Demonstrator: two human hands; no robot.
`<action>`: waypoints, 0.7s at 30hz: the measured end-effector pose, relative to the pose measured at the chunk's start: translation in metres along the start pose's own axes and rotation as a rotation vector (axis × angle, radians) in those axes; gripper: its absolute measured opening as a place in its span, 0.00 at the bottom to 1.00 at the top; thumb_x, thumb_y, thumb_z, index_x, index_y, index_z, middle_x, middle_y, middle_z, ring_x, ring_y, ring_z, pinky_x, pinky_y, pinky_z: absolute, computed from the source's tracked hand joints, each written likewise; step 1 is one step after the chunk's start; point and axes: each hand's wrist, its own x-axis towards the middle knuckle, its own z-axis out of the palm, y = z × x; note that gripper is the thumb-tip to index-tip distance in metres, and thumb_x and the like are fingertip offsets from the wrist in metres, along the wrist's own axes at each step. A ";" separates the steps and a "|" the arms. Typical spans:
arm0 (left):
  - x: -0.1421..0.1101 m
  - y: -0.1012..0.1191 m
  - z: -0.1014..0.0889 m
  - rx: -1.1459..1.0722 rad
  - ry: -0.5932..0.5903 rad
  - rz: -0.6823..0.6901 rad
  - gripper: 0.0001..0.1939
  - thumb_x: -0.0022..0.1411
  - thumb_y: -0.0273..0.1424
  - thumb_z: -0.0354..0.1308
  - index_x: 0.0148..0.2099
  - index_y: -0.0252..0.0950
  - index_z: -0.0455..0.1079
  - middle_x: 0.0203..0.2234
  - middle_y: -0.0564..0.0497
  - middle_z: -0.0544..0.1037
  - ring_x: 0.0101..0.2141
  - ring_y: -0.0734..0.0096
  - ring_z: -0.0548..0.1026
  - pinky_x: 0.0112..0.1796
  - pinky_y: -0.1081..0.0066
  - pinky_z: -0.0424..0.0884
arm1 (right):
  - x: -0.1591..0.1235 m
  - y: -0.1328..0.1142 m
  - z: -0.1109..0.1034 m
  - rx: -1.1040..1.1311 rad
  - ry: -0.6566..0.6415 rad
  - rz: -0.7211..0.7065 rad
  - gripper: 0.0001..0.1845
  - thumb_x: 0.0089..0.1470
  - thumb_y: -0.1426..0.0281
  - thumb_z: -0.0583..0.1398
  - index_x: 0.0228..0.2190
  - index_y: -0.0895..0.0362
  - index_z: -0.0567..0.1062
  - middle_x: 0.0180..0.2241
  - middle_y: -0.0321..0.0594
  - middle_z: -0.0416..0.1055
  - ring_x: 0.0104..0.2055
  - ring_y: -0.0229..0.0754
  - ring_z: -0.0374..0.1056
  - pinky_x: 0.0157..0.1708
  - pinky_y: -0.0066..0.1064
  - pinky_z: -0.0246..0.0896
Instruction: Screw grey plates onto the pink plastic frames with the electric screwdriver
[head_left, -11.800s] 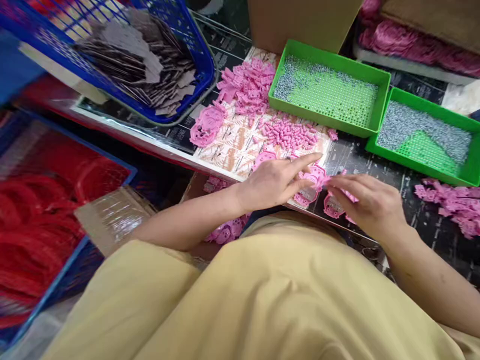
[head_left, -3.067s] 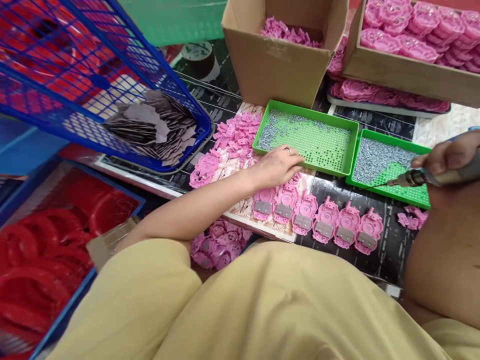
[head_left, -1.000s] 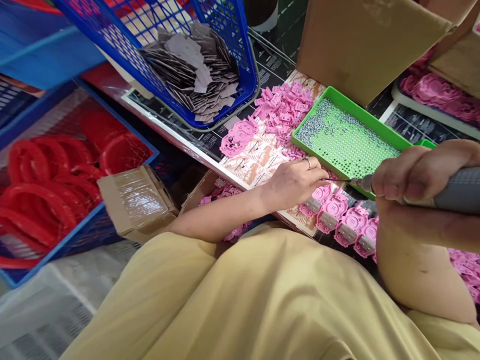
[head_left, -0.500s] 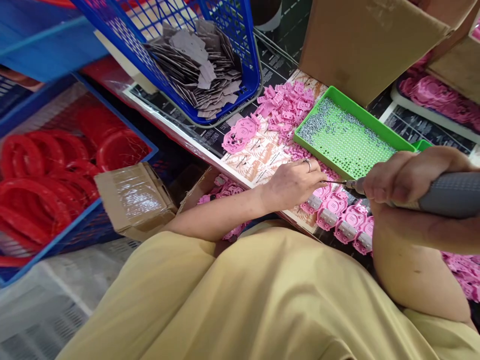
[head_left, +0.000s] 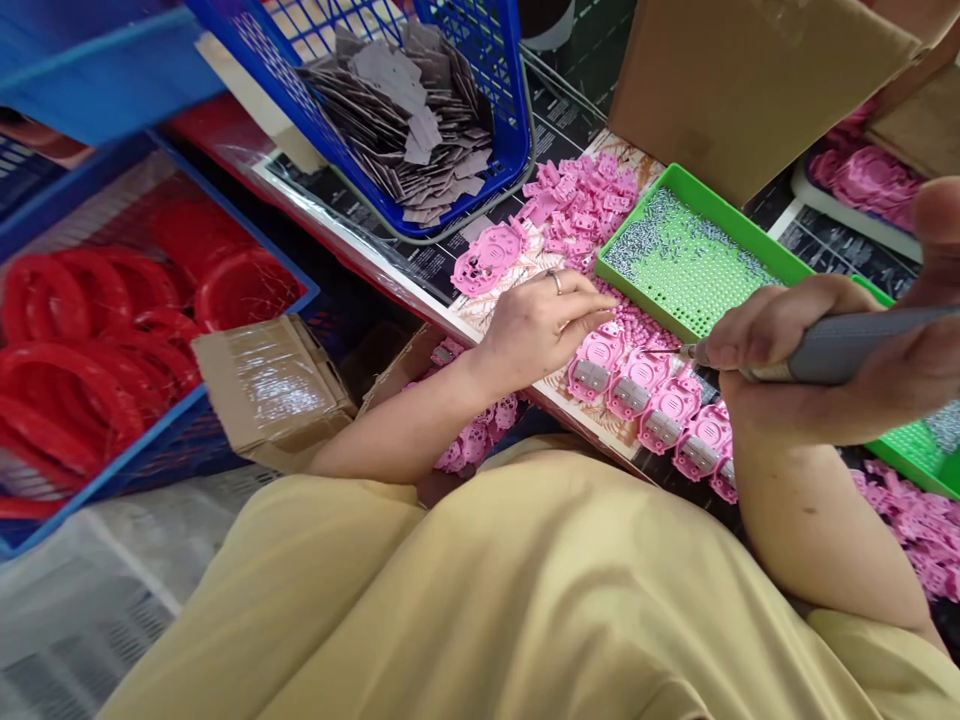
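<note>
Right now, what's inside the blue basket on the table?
The blue basket holds a loose heap of thin, flat grey pieces, many leaning on one another. They cover most of its floor, so anything underneath them can't be seen.

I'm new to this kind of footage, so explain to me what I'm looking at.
There is no machine here: a person works with bare hands, and every picture comes from one camera worn on the head, looking forward and down. The right hand holds a grey tool with a thin metal tip, perhaps a screwdriver. The left hand is beside a row of pink plastic parts; whether its fingers hold anything is unclear. On the table are also a green tray of small silvery pieces, a pile of pink pieces and a blue basket of flat grey pieces.
</note>
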 end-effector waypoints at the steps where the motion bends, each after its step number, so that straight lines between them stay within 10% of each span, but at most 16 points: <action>1: -0.004 -0.003 -0.001 0.053 0.001 0.012 0.15 0.73 0.37 0.52 0.44 0.36 0.78 0.37 0.49 0.81 0.38 0.70 0.78 0.39 0.70 0.72 | 0.001 0.004 0.002 0.045 0.009 -0.071 0.19 0.50 0.50 0.65 0.40 0.44 0.71 0.16 0.22 0.61 0.15 0.31 0.61 0.13 0.25 0.62; 9: -0.031 0.002 0.019 0.347 -0.003 0.228 0.10 0.71 0.31 0.55 0.39 0.37 0.76 0.44 0.53 0.82 0.47 0.66 0.77 0.45 0.63 0.70 | 0.010 0.057 0.020 0.143 0.018 -0.395 0.14 0.61 0.59 0.59 0.47 0.48 0.74 0.14 0.22 0.57 0.11 0.26 0.55 0.10 0.18 0.58; 21: -0.030 0.001 0.041 0.267 -0.100 0.262 0.11 0.72 0.25 0.49 0.41 0.33 0.73 0.51 0.44 0.79 0.54 0.63 0.76 0.55 0.58 0.71 | 0.008 0.064 0.023 0.047 0.000 -0.250 0.10 0.58 0.57 0.61 0.37 0.48 0.70 0.13 0.23 0.54 0.09 0.31 0.52 0.08 0.24 0.51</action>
